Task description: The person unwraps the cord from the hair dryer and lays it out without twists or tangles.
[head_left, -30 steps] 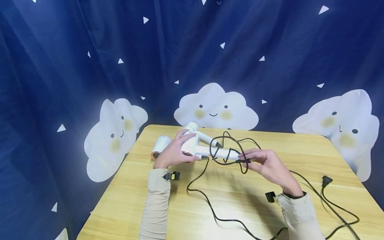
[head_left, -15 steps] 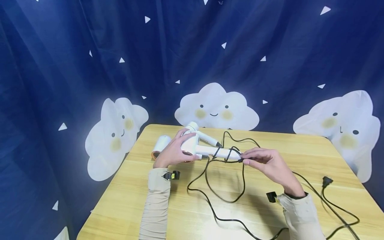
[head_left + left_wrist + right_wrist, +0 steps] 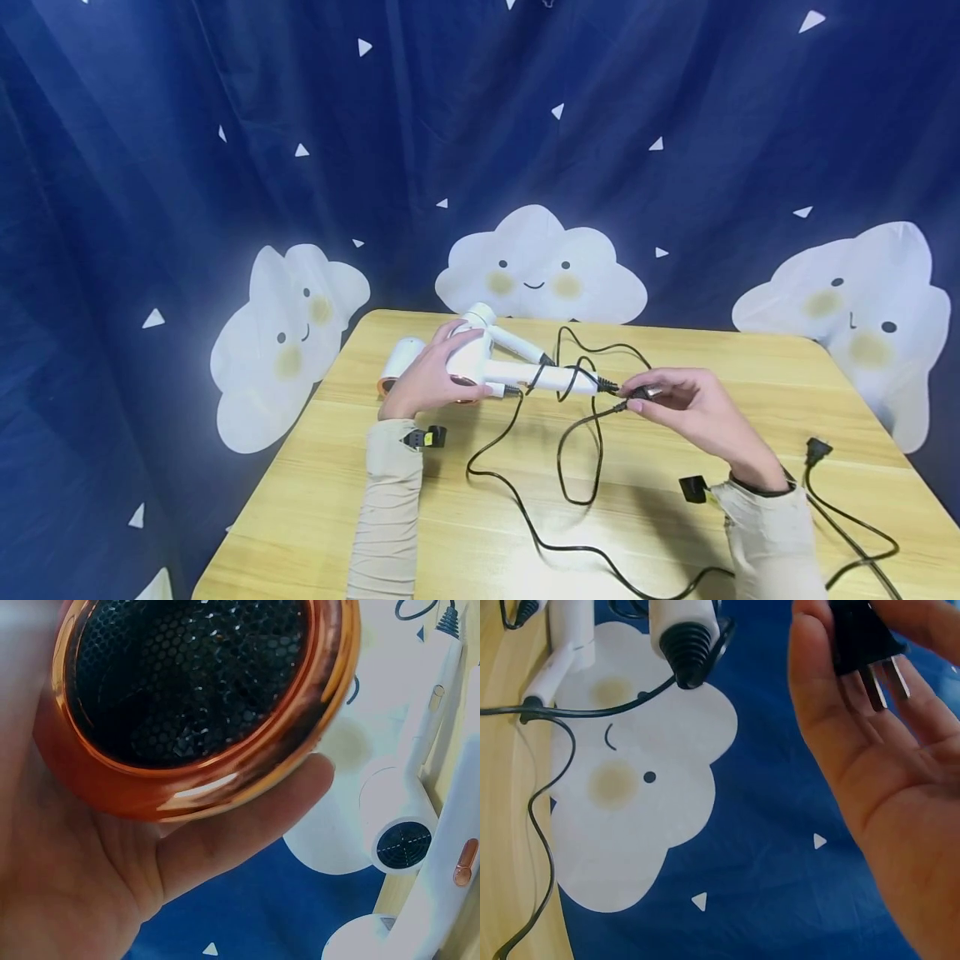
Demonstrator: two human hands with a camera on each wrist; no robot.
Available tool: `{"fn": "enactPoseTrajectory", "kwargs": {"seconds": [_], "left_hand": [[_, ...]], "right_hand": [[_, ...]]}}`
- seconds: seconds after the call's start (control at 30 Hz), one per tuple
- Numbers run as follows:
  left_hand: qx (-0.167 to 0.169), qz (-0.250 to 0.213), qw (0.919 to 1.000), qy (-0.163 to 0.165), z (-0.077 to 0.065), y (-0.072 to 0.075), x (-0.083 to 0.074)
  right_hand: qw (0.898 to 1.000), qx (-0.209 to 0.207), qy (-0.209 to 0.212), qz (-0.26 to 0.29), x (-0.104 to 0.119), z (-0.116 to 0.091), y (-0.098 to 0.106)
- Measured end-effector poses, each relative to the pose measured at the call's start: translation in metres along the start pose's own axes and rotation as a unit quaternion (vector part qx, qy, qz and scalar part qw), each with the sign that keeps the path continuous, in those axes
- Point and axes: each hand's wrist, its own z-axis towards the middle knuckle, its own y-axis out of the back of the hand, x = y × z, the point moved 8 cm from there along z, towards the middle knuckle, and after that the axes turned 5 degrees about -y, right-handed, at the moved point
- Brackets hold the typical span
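Note:
A white hair dryer (image 3: 542,377) with a copper rim (image 3: 225,784) lies crosswise over the table, its handle toward the right. My left hand (image 3: 431,379) grips its head, thumb at the rim. Black cord (image 3: 561,450) winds loosely round the handle, and a loop hangs in front of it. Just right of the handle's end, my right hand (image 3: 693,408) pinches the cord's black plug (image 3: 862,637) between thumb and fingers. Two metal prongs point toward the palm in the right wrist view.
A second white hair dryer (image 3: 517,343) lies behind, and a third (image 3: 402,358) sits at the left, partly hidden by my left hand. Another black plug (image 3: 817,451) rests on the wooden table (image 3: 480,533) at the right. A blue cloud-print curtain (image 3: 480,125) hangs behind.
My right hand has moved right with the plug, drawing cord past the handle's end. The loop that stood up round the handle has dropped in front and narrowed. My left hand stays put.

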Motion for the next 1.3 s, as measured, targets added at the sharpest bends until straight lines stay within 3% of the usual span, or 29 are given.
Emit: {"fn": "enactPoseTrajectory", "kwargs": {"seconds": [0.17,0.57,0.77,0.97,1.13,1.3], "left_hand": [[-0.006,-0.01,0.9999,0.003,-0.001,0.003,0.002],[-0.013,-0.011,0.9998,-0.008,-0.001,0.007,0.001],[-0.013,-0.017,0.9998,-0.004,-0.002,0.007,0.001],[-0.007,-0.014,0.9999,0.0,-0.002,0.006,0.002],[-0.01,-0.018,0.9998,-0.001,-0.002,0.006,0.003],[-0.012,-0.017,0.9998,-0.003,-0.002,0.006,0.003]], "right_hand": [[0.999,0.016,-0.041,-0.007,-0.008,-0.003,0.004],[0.995,0.016,-0.08,-0.062,-0.024,-0.002,0.008],[0.992,0.04,-0.112,-0.04,-0.045,0.003,0.005],[0.985,0.024,-0.164,-0.037,-0.062,0.005,0.01],[0.983,0.025,-0.178,-0.025,-0.071,0.008,0.009],[0.981,0.044,-0.184,-0.049,-0.075,0.007,0.006]]}}
